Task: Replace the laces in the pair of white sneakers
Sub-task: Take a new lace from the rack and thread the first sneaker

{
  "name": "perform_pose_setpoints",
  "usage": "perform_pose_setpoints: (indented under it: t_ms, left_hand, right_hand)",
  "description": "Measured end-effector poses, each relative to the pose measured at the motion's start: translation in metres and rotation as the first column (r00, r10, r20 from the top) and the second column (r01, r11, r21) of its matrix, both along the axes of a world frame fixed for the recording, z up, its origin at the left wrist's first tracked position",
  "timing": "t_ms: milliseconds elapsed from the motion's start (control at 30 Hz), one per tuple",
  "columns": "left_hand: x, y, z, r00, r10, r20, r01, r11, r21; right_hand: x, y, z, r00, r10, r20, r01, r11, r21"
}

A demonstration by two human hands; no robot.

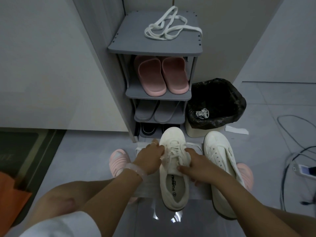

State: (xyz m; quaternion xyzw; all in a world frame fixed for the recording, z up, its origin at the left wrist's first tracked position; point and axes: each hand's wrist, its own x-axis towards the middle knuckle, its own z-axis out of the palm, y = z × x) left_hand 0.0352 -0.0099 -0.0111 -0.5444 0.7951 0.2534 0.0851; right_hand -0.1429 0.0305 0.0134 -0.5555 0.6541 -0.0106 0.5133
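- Head view, looking down: left hand (150, 159) laid on the left flank of the laced sneaker (174, 170), fingers bent over the lace area; fingertips appear to pinch the white lace (172, 152) near the upper eyelets, exact grip partly hidden by the knuckles.
- Ring on one left finger; pale bracelet (136, 170) at the left wrist.
- Right hand (196, 165) on the right flank of the same sneaker, thumb pressed at the tongue edge beside the opening, forefinger stretched forward along the lace rows, remaining fingers curled under and out of sight.
- Laced sneaker standing toe-forward on a light sheet (147, 187) spread on the grey floor, between the two hands.
- Second sneaker (220, 168) just to the right, touching nothing but the floor, eyelets bare, no lace.
- Spare white laces (171, 26) heaped loose on top of the grey shoe rack (153, 48), well apart from the hands.
- Pink slippers (162, 76) on the rack's upper shelf, grey pair below.
- Bin with black liner (217, 106) right of the rack, a crumpled white lace (202, 112) inside.
- Cables on the floor at far right.
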Motion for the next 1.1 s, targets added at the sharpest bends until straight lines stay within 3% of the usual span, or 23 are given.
perform_pose_setpoints:
  t_ms: [167,300,367,433,500,600,667,733,800,900,1000,1100]
  left_hand:
    - [0.006,-0.004,-0.007,1.000,-0.013,-0.009,0.014,0.994,0.108]
    - [0.004,0.002,-0.006,0.995,0.097,-0.013,-0.092,0.972,0.218]
    - [0.005,-0.003,0.004,0.989,0.146,0.021,-0.148,0.984,0.100]
    - [0.005,-0.009,0.021,0.969,0.228,-0.091,-0.230,0.973,-0.013]
    - [0.005,-0.015,0.041,0.934,0.294,-0.201,-0.321,0.940,-0.119]
    - [0.019,-0.027,0.070,0.855,0.404,-0.326,-0.495,0.824,-0.276]
    - [0.030,-0.035,0.088,0.665,0.529,-0.527,-0.652,0.756,-0.063]
    - [0.030,-0.036,0.101,0.447,0.675,-0.587,-0.636,0.701,0.322]
    - [0.023,-0.029,0.105,0.441,0.731,-0.521,-0.477,0.682,0.554]
    - [0.013,-0.022,0.101,0.400,0.780,-0.482,-0.221,0.592,0.775]
    - [0.006,-0.021,0.099,0.355,0.801,-0.483,-0.069,0.538,0.840]
    - [0.004,-0.022,0.099,0.315,0.823,-0.473,-0.038,0.509,0.860]
  right_hand:
    - [0.002,0.001,0.001,0.993,0.096,-0.065,-0.098,0.995,-0.024]
    - [0.001,0.000,0.003,0.991,0.098,-0.086,-0.102,0.994,-0.037]
    - [0.001,0.000,0.006,0.986,0.061,-0.152,-0.075,0.993,-0.088]
    - [0.001,-0.003,0.008,0.970,-0.008,-0.243,-0.060,0.961,-0.270]
    - [0.004,-0.006,0.012,0.986,-0.083,-0.148,0.005,0.887,-0.461]
    - [0.013,-0.005,0.020,0.995,0.057,0.078,-0.017,0.896,-0.443]
    - [0.022,0.001,0.019,0.970,0.162,0.180,-0.085,0.925,-0.371]
    - [0.029,0.005,0.017,0.955,0.191,0.229,-0.114,0.944,-0.310]
    - [0.034,0.005,0.017,0.943,0.170,0.285,-0.090,0.957,-0.274]
    - [0.038,0.002,0.020,0.915,0.101,0.391,-0.010,0.974,-0.228]
    - [0.041,0.004,0.020,0.894,0.107,0.435,0.010,0.966,-0.258]
    - [0.043,0.005,0.018,0.889,0.034,0.456,0.117,0.947,-0.299]
